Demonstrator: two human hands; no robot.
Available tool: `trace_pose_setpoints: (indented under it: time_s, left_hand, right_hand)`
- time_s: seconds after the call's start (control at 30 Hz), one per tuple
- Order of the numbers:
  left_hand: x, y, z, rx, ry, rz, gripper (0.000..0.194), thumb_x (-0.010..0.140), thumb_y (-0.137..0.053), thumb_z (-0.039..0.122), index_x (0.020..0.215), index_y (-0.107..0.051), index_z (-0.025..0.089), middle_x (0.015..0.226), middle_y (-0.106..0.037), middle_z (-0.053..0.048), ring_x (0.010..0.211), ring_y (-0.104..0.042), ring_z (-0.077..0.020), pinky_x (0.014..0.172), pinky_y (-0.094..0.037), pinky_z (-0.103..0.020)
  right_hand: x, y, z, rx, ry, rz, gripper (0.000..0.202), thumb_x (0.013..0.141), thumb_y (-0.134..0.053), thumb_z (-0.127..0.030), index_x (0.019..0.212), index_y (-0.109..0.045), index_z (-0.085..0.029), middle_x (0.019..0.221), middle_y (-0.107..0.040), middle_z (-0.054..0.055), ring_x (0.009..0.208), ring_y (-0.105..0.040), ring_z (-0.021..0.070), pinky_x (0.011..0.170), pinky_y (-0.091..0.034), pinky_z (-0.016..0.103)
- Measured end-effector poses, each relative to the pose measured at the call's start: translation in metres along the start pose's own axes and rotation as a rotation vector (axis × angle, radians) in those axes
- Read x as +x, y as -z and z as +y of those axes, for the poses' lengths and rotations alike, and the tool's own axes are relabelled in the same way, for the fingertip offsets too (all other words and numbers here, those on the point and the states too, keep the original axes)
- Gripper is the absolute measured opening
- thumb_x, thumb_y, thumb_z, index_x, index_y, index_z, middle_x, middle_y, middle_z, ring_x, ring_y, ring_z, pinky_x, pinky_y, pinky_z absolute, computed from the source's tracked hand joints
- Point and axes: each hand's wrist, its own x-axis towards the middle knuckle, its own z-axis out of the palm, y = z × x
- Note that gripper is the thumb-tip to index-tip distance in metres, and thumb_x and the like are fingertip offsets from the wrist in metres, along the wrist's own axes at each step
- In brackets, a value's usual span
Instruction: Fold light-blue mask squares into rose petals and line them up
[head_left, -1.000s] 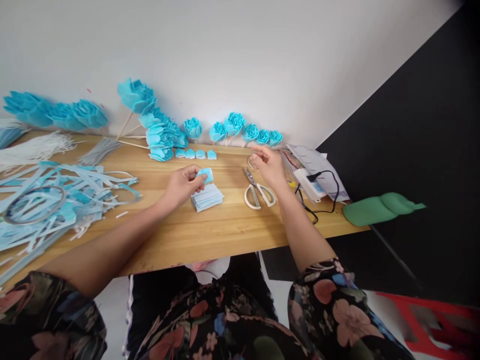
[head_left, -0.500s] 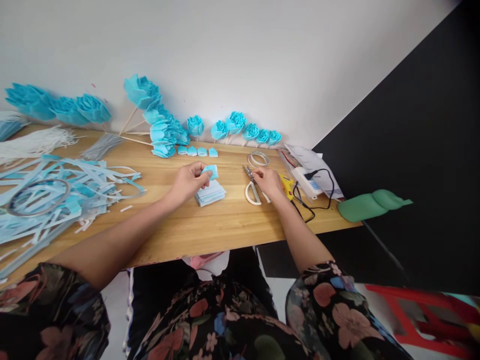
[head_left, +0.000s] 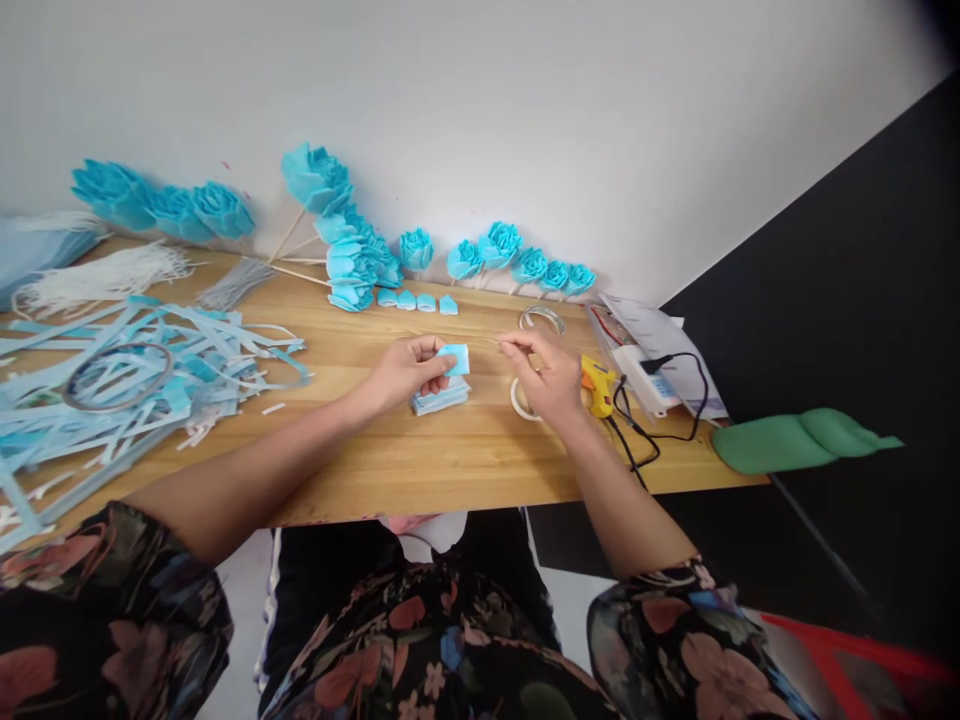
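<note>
My left hand [head_left: 412,372] pinches a small light-blue fabric square [head_left: 457,359] between thumb and fingers. Just beneath it, on the table, lies a stack of pale blue fabric pieces [head_left: 441,398]. My right hand [head_left: 546,368] is raised to the right of the square, its thumb and fingertips closed on a thin, pale stick-like thing [head_left: 491,340] that points left; its details are too small to make out. Under that hand lie scissors, mostly hidden, with a white handle loop [head_left: 521,400] showing. Behind my left hand sit several folded blue petals [head_left: 426,303] in a row.
Blue fabric flowers [head_left: 349,265] on sticks lean along the wall. Cut strips [head_left: 180,375] and white cords [head_left: 105,280] heap at left. To the right are a tape roll [head_left: 542,319], a yellow glue gun [head_left: 598,385], a power strip [head_left: 645,380] and a green bottle [head_left: 787,443].
My right hand has lifted from beside the scissor blades and now holds the thin thing, closer to the blue square. The view has shifted left, so everything sits further right.
</note>
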Motion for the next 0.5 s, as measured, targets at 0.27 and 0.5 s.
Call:
trace_pose_setpoints:
  time_s: [0.27,0.5]
  left_hand:
    - [-0.001,0.001,0.003,-0.012,0.010,-0.031,0.018,0.085,-0.062,0.018,0.069,-0.054,0.014,0.053,-0.059,0.003,0.045,-0.051,-0.0060,0.046,-0.039,-0.017]
    - [0.000,0.001,0.002,-0.020,0.010,-0.034,0.018,0.084,-0.064,0.020,0.070,-0.055,0.014,0.053,-0.059,0.003,0.045,-0.051,-0.0061,0.046,-0.038,-0.017]
  right_hand:
    - [-0.003,-0.024,-0.007,-0.015,0.219,-0.002,0.015,0.093,-0.058,-0.017,0.099,-0.070,-0.023,0.080,-0.071,0.003,0.075,-0.064,0.0172,0.069,-0.049,0.033]
    - [-0.005,-0.027,-0.008,-0.042,0.291,-0.021,0.020,0.092,-0.058,-0.013,0.105,-0.070,-0.022,0.085,-0.073,0.005,0.080,-0.066,0.0180,0.071,-0.050,0.032]
